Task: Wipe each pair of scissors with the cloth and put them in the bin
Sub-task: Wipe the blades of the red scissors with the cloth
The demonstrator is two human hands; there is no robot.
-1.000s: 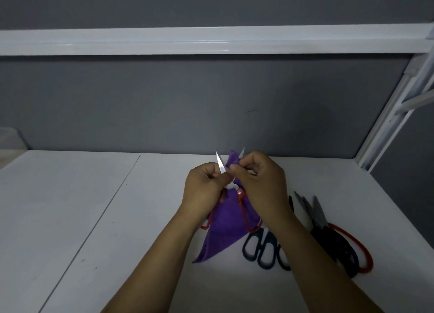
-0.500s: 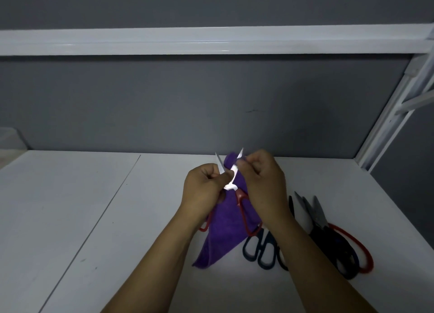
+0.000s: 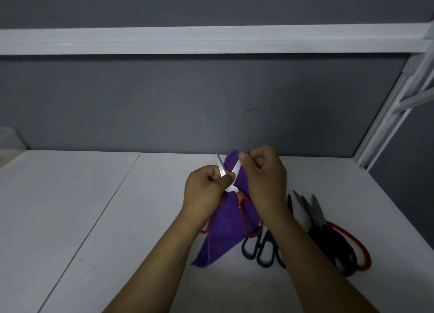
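I hold red-handled scissors (image 3: 243, 207) above the white table, blades spread and pointing away from me. My left hand (image 3: 205, 188) grips one blade near the pivot. My right hand (image 3: 265, 172) pinches a purple cloth (image 3: 225, 230) around the tip of the other blade. The cloth hangs down behind the red handles to the table. Dark blue-handled scissors (image 3: 259, 247) lie on the table under my right forearm. Further right lie black-handled scissors (image 3: 328, 240) and another red-handled pair (image 3: 354, 244), partly stacked.
The white table (image 3: 94, 219) has a seam running diagonally at left. A grey wall stands behind it, with a white rail above. A white frame post (image 3: 385, 129) rises at the right. A pale object (image 3: 9, 139) shows at the far left edge.
My right hand has slid with the cloth up along the blade toward its tip, uncovering more of the shiny blade. My left hand has kept its hold.
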